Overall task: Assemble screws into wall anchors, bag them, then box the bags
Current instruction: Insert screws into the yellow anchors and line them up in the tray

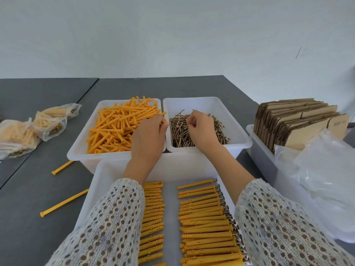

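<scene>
Assembly step under way: the left hand pinches an orange anchor over the anchor bin's right edge while the right hand, fingers curled, picks a screw from the screw bin, likely feeding its tip into the anchor's mouth next.

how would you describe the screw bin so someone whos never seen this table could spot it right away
On the grey table two white bins sit side by side at the back. The screw bin is the right one, under the right hand. It holds thin dark metal screws, while its neighbour is heaped with orange anchors.
</scene>
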Motion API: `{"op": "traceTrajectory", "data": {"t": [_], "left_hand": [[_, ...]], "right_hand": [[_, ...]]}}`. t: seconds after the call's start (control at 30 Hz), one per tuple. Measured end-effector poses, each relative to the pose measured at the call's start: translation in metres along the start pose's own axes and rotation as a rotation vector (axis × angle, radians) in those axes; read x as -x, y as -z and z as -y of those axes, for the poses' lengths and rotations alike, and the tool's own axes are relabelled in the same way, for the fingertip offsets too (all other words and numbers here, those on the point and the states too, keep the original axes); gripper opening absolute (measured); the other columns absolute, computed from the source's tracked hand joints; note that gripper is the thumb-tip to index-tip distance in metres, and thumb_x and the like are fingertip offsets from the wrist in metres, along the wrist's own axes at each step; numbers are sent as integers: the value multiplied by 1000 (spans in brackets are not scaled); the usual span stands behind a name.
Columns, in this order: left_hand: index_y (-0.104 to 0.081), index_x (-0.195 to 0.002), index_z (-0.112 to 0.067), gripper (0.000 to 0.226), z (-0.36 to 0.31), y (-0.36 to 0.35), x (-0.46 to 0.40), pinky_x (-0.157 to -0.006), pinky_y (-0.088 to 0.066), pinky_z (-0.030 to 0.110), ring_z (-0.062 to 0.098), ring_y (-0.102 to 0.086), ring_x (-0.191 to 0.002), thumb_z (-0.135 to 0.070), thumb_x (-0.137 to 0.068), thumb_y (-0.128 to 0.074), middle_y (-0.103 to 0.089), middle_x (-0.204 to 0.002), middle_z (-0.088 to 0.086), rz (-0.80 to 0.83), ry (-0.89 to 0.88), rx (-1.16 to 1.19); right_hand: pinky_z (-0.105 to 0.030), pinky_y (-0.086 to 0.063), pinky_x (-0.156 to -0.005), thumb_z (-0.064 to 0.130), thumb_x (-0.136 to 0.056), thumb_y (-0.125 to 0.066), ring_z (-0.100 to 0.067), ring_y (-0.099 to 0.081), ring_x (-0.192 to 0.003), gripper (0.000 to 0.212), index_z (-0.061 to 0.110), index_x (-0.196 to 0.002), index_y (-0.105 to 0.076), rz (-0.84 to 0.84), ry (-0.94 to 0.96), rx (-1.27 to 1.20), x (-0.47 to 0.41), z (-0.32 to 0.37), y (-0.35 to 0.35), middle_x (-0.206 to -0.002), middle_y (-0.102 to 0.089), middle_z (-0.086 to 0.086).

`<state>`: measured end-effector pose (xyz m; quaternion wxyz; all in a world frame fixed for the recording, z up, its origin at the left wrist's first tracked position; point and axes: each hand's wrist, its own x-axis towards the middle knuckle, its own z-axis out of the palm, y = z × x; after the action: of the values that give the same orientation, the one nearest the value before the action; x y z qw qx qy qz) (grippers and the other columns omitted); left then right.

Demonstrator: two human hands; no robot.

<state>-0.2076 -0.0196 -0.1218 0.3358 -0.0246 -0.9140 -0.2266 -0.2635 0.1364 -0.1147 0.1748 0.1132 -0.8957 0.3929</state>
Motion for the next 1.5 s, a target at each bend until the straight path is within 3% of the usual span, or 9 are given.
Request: {"op": "traceTrajectory", "data": {"t": [0.27,0.43,0.6,0.7,0.83,1.0,1.13,1.23,1.5], "left_hand": [[-58,-95,-19,25,-4,2,1,-58,-49,30,6,-59,-62,-28,-106,-38,-65,-69,-10,67,-43,179],[-60,-88,-18,28,-4,2,-1,-62,-51,40,12,-58,-61,-29,-104,-40,-64,-67,-8,151,-74,173],[-63,-87,-19,35,-4,-1,-1,-56,-46,33,16,-57,-65,-40,-104,-41,-62,-70,-4,208,-115,44],[-63,-90,-17,36,-4,-1,-1,-52,-36,27,15,-54,-64,-41,-104,-41,-60,-70,-3,214,-116,2],[-59,-94,-16,36,-7,0,0,-51,-32,29,19,-53,-63,-41,-106,-36,-59,-72,0,209,-111,-32],[-53,-98,-16,32,-12,1,2,-50,-34,33,21,-50,-60,-37,-108,-31,-55,-69,0,209,-152,-64],[-51,-98,-17,28,-21,-4,4,-49,-33,32,20,-53,-62,-34,-108,-31,-53,-70,-5,214,-212,-101],[-52,-97,-16,29,-21,-6,4,-49,-36,33,20,-54,-62,-33,-108,-30,-56,-71,-3,218,-206,-94],[-54,-97,-16,31,-20,-5,4,-51,-38,34,21,-54,-64,-34,-108,-31,-59,-74,1,239,-151,-89]], "right_hand": [[-29,-50,-74,-8,-87,-48,-21,-60,-82,28,10,-81,-70,320,-85,229,-1,-1,0,-90,-66,-2],[-37,-57,-85,0,-91,-49,-25,-65,-89,25,5,-100,-72,408,-171,342,-3,-4,-2,-101,-70,-10],[-39,-54,-79,6,-91,-48,-28,-58,-82,14,8,-97,-61,425,-268,454,-1,-4,-1,-89,-59,-8],[-35,-45,-69,14,-97,-46,-26,-53,-79,7,11,-91,-50,313,-258,434,2,-2,-2,-89,-54,-6],[-36,-40,-67,31,-106,-34,-21,-50,-76,25,12,-92,-43,81,-160,245,4,3,-2,-86,-51,-2],[-24,-32,-52,32,-103,-44,-11,-32,-49,44,16,-64,-33,-166,-190,-403,3,17,1,-56,-34,3],[-24,-41,-42,39,-107,-25,-13,-45,-35,55,10,-66,-46,-83,-436,-769,7,25,-2,-60,-51,-6],[-24,-42,-41,42,-107,-22,-11,-47,-36,55,8,-81,-55,-98,-476,-791,8,25,-1,-70,-55,-7],[-20,-29,-38,28,-107,-28,-11,-33,-39,48,10,-70,-53,-8,-459,-872,9,27,3,-46,-46,2]]}}
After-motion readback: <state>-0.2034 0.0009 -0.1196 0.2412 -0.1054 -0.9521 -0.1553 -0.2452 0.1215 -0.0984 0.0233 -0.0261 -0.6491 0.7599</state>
